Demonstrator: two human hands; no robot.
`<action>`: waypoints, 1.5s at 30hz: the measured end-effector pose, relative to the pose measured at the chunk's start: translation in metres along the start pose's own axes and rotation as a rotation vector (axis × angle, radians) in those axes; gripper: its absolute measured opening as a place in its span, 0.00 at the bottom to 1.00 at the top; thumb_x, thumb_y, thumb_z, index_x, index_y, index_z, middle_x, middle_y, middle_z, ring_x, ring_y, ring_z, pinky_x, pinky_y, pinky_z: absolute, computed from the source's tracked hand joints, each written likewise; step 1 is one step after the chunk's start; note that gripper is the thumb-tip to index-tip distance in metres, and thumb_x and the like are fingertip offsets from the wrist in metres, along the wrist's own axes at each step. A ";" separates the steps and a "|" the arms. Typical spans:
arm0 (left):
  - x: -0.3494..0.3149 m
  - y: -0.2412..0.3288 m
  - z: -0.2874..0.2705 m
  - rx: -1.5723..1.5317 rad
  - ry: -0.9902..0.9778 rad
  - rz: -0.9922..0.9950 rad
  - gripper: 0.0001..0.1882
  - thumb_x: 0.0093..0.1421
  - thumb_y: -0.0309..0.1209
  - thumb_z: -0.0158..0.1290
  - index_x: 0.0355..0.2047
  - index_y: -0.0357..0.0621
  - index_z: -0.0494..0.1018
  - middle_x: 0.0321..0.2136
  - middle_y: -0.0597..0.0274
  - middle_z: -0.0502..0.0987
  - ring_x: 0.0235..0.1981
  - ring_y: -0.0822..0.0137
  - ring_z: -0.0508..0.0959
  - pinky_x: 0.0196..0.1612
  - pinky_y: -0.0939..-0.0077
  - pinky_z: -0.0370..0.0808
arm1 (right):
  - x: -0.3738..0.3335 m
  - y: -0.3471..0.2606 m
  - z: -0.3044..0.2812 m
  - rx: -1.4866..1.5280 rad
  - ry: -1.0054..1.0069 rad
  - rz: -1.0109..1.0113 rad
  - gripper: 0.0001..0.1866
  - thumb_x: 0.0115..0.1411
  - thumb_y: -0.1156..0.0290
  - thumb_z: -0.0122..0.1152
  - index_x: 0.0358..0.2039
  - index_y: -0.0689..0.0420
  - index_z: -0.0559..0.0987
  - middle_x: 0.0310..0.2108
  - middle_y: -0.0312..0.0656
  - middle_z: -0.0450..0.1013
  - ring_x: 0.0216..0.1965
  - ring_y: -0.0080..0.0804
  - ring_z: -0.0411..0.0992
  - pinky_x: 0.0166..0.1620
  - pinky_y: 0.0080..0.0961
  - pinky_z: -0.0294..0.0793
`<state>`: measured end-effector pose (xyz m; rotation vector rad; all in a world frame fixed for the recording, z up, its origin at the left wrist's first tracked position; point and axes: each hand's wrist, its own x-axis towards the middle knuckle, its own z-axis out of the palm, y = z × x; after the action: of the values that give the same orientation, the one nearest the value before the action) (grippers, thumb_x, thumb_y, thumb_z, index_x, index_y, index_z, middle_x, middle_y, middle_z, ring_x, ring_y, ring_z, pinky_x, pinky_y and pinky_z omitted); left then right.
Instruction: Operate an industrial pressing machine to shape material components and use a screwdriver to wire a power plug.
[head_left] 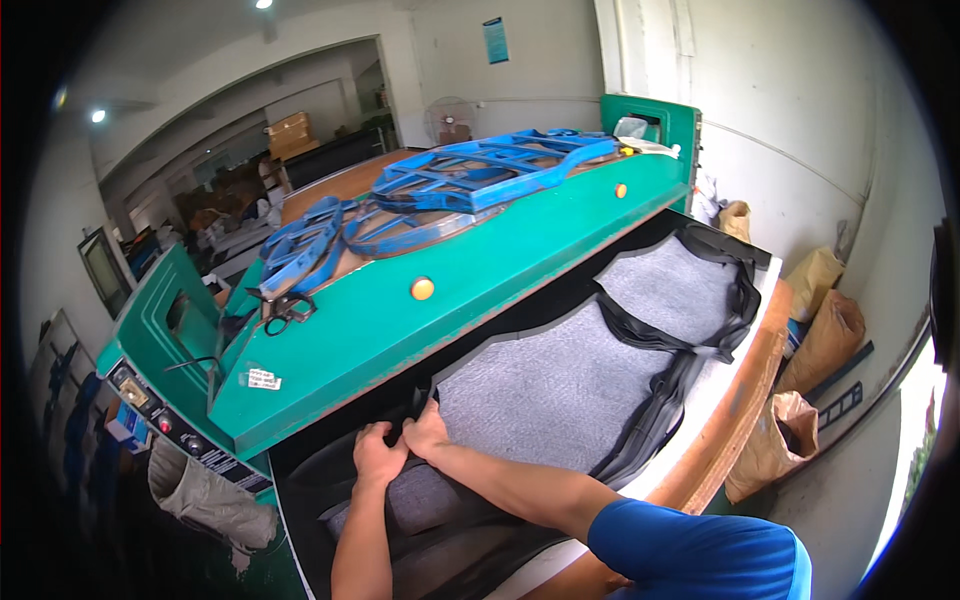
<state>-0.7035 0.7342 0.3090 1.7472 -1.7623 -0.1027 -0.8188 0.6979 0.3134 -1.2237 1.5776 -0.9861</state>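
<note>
- Left hand [380, 458] and right hand [427, 434] met, fingers curled, at the fuzzy grey panel's [540, 385] black-edged left end, near centre; hidden fingertips meant closure couldn't be told.
- Slumped grey sack [215, 502], left: contents unclear.
- Open brown paper sack [752, 472], right: dark inside.
- Blue lattice frame [535, 182] lay far.

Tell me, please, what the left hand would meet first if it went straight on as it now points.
The left hand would probably meet black material just ahead, then perhaps the green machine; depth is unclear.
</note>
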 end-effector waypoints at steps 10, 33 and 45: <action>0.007 -0.007 -0.008 -0.198 -0.096 -0.234 0.28 0.48 0.49 0.63 0.40 0.37 0.77 0.34 0.49 0.80 0.36 0.54 0.80 0.41 0.63 0.76 | 0.012 0.018 -0.003 0.866 -0.073 0.369 0.28 0.49 0.69 0.66 0.49 0.70 0.73 0.44 0.55 0.74 0.44 0.45 0.74 0.47 0.38 0.75; 0.004 -0.018 -0.095 -0.227 0.369 -0.061 0.23 0.53 0.29 0.61 0.48 0.32 0.73 0.42 0.47 0.79 0.44 0.56 0.79 0.49 0.66 0.74 | 0.006 0.002 -0.089 0.250 -0.075 -0.011 0.38 0.52 0.67 0.63 0.61 0.68 0.61 0.55 0.53 0.68 0.53 0.43 0.69 0.57 0.38 0.66; -0.206 0.066 -0.381 -0.322 0.977 -0.173 0.15 0.59 0.27 0.59 0.44 0.32 0.76 0.37 0.60 0.81 0.39 0.71 0.78 0.47 0.79 0.73 | -0.078 -0.022 -0.107 0.406 -0.830 -0.244 0.21 0.59 0.70 0.62 0.51 0.63 0.71 0.47 0.50 0.73 0.45 0.38 0.76 0.50 0.34 0.76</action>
<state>-0.5956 1.0745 0.5629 1.3439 -0.8272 0.3281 -0.9052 0.7776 0.3792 -1.3053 0.5634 -0.7402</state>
